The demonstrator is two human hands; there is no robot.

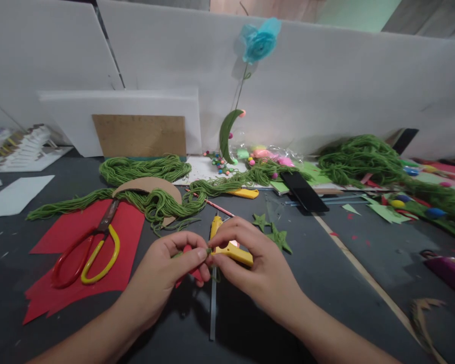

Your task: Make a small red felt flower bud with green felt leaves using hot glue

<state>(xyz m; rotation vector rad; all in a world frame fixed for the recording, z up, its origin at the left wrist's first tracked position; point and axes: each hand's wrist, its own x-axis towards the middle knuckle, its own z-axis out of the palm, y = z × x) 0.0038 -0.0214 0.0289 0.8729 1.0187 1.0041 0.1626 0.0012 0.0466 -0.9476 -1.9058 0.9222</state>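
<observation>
Both hands meet low in the middle of the view. My left hand (157, 273) is closed on a small red paper piece (196, 274), whose outline is mostly covered by the fingers. Between thumb and fingertip, a bit of green yarn (209, 250) shows. My right hand (260, 260) pinches at the same yarn, and a thin loop hangs below the fingertips. Right behind the hands lies a yellow glue gun (235, 254), partly hidden. A narrow metal strip (213, 313) lies below them. Two green yarn-covered stars (279, 237) sit beyond my right hand.
Scissors (102, 242) with red and yellow handles lie on red paper (132, 253) at left. Green yarn bundles (144, 169), a cardboard ring (151, 186), a yellow cutter (246, 193) and a black phone (304, 192) lie farther back. A blue flower (261, 43) stands against the white partition.
</observation>
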